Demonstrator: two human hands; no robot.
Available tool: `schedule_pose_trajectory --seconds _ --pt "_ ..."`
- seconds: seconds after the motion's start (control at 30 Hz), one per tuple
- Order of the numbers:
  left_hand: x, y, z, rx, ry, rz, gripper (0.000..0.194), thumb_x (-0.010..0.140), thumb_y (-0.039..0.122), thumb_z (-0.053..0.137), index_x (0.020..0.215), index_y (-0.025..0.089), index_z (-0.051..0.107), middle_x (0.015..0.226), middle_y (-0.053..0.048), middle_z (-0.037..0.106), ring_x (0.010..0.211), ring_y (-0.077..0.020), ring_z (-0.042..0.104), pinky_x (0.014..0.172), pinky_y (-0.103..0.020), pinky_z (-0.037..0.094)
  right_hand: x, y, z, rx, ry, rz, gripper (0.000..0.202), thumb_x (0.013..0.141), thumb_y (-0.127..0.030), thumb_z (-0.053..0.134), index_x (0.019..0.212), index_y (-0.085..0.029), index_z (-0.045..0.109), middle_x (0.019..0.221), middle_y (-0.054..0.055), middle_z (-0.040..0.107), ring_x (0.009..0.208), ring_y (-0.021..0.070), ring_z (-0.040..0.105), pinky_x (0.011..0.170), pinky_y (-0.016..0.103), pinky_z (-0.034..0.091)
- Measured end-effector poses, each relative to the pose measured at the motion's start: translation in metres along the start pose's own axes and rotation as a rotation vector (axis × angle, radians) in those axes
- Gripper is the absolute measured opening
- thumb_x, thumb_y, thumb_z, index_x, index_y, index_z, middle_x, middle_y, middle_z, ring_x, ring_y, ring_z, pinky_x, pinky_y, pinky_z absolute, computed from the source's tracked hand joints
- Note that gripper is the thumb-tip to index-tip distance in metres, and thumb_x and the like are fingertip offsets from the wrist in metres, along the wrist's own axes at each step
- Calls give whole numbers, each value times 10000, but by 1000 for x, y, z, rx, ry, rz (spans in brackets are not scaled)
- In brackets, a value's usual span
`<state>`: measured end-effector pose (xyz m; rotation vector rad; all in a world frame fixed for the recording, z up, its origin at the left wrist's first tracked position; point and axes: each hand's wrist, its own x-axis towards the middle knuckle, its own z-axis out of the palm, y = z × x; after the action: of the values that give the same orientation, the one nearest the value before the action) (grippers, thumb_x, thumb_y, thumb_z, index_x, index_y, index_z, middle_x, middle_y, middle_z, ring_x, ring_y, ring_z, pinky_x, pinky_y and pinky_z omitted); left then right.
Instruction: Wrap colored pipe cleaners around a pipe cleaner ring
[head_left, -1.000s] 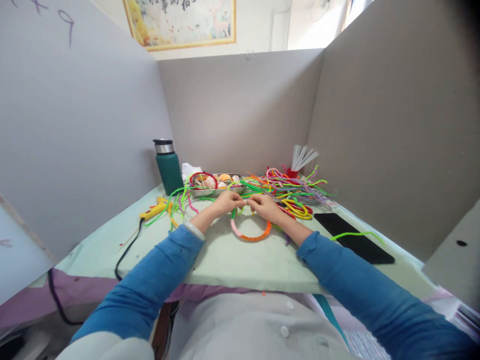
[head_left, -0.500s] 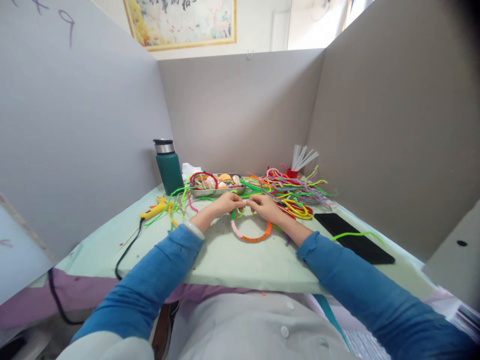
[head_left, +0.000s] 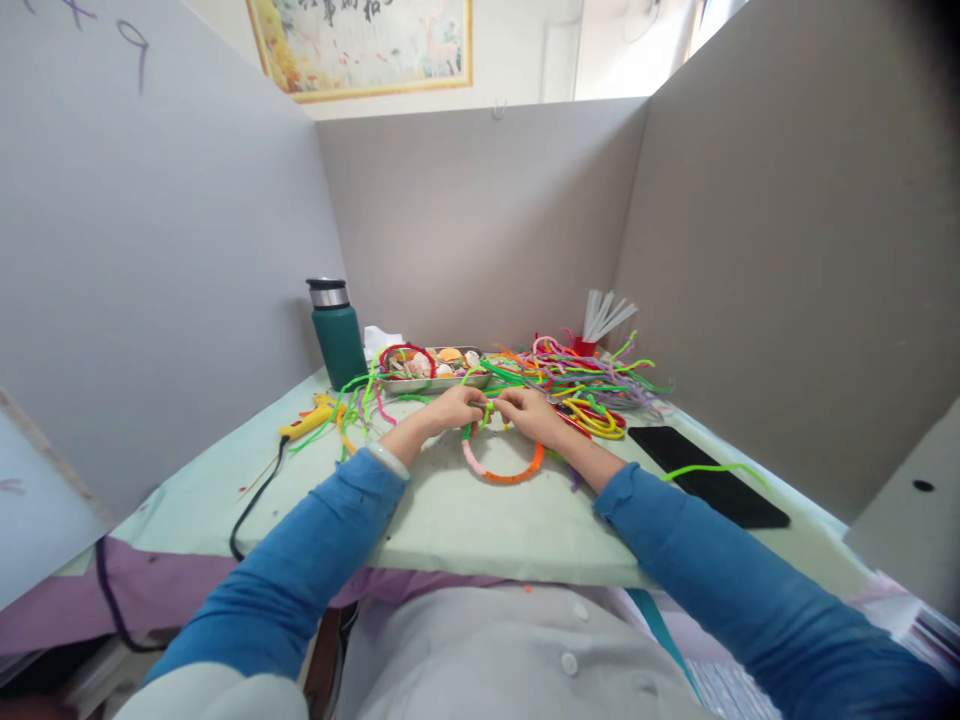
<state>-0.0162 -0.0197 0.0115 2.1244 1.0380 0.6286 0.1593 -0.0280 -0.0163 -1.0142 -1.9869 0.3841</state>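
Observation:
A ring wrapped in fuzzy pipe cleaner [head_left: 514, 479], with orange, pink and green stretches, hangs upright just over the tabletop. Its upper part is in my fingers and partly hidden by them. My left hand [head_left: 453, 408] is closed in a pinch at the ring's upper left. Close beside it, my right hand [head_left: 526, 412] pinches at the top of the ring. A bright green pipe cleaner [head_left: 489, 408] shows between the fingertips, wound about the ring, with a loose end sticking up beside my left fingers.
Behind my hands stands a metal tray [head_left: 435, 383] of shells with a dark red ring on it. A heap of pipe cleaners [head_left: 577, 370] spreads rightward. A green bottle [head_left: 337, 340] and yellow glue gun [head_left: 309, 420] are left; a black phone-like slab [head_left: 709, 478] lies right.
More of the bright green pipe cleaner now shows between my fingertips, and its loose end stands up higher behind my left hand. Both arms and the ring have stayed nearly in place.

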Motion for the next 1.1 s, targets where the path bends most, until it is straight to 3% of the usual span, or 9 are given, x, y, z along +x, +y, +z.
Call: schedule_pose_trajectory --seconds 0.37,0.67,1.1 --pt "10 -15 0 47 39 65 226 639 102 457 811 101 603 552 9 577 464 -85 534 447 -165 370 0 0 0 11 -7 -4 284 797 -345 432 632 -148 551 556 -11 554 510 84 454 524 203 334" --pt "10 -13 0 147 91 80 215 625 129 515 806 101 628 571 9 591 488 -81 515 462 -165 366 0 1 1 -8 -8 -9 301 804 -360 428 623 -149 544 559 -8 562 509 85 452 514 204 324" --pt "9 -9 -2 226 159 164 251 700 323 554 766 114 675 584 6 585 506 -75 470 471 -170 330 3 8 2 -3 13 -19 292 802 -357 434 654 -146 571 571 -9 562 525 88 454 517 202 320"
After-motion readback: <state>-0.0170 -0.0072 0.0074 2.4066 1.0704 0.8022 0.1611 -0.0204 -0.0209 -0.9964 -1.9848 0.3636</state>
